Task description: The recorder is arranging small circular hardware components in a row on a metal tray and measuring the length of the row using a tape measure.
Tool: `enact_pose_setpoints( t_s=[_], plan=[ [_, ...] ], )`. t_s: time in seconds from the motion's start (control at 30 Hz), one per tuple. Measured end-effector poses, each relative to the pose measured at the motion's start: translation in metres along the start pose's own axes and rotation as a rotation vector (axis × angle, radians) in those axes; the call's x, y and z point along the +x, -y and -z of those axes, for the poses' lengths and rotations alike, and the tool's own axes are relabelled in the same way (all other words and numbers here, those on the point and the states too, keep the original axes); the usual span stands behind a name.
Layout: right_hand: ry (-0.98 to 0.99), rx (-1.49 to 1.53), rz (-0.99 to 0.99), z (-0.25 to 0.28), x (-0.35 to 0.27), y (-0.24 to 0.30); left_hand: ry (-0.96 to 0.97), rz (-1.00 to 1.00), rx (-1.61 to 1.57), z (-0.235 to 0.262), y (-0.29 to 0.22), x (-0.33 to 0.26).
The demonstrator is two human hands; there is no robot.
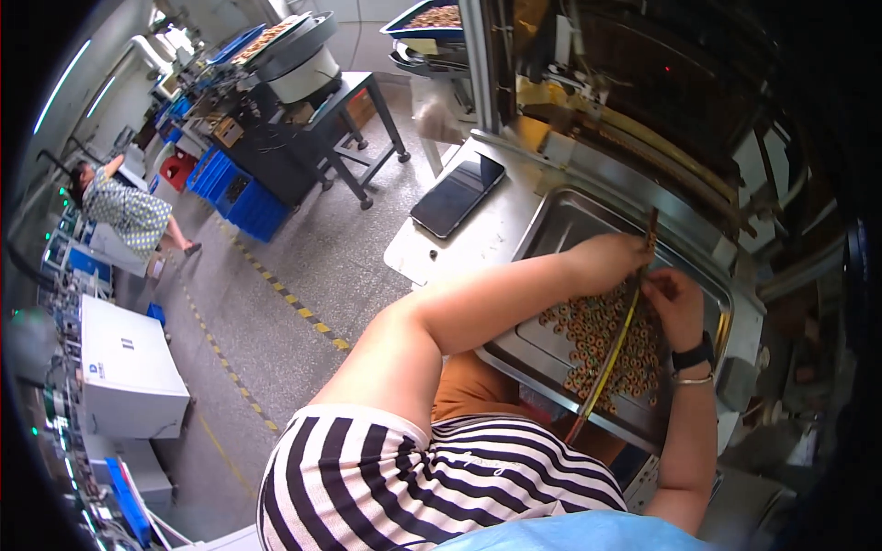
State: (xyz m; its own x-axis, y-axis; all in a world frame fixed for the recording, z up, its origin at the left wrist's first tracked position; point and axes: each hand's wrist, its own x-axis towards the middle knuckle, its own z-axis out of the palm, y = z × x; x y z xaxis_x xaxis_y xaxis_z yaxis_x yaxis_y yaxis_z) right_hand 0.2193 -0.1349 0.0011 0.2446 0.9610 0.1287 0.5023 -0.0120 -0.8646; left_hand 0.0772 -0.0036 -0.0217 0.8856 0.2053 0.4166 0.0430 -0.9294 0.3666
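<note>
A wide metal tray (536,343) lies before me, with several small ring-shaped parts (588,354) of copper and dark green colour scattered over its bottom. Across it slants a long thin yellow strip (617,351), its near end reaching past the tray's front rim. My left hand (602,264) is closed around the strip's far part, where a copper-coloured end (653,225) sticks up beyond the fingers. Close beside the strip, my right hand (678,301) has thumb and fingers bent together; what lies between them is too small to make out.
On the white table left of the tray lies a dark phone (458,194). Machine framing (625,138) stands just behind the tray. Further off are a grey metal table (354,101), blue crates (241,197), a white cabinet (129,367) and another person (129,211).
</note>
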Motion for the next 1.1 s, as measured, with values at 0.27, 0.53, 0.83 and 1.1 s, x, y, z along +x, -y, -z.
enact_pose_setpoints(
  t_s=[0.27,0.53,0.83,1.1],
  plan=[
    [-0.181,-0.253,0.082,-0.006,0.009,0.001,0.074,0.062,-0.115,-0.009,0.003,0.011],
    [-0.211,-0.323,0.057,0.013,0.009,0.000,-0.109,0.216,-0.074,0.019,-0.006,-0.001],
    [0.023,-0.753,0.242,0.034,-0.012,-0.027,0.255,0.178,0.072,-0.007,0.009,0.000],
    [-0.085,-0.714,0.183,0.039,-0.014,-0.033,0.361,0.220,0.104,-0.011,0.008,0.009]
  ],
)
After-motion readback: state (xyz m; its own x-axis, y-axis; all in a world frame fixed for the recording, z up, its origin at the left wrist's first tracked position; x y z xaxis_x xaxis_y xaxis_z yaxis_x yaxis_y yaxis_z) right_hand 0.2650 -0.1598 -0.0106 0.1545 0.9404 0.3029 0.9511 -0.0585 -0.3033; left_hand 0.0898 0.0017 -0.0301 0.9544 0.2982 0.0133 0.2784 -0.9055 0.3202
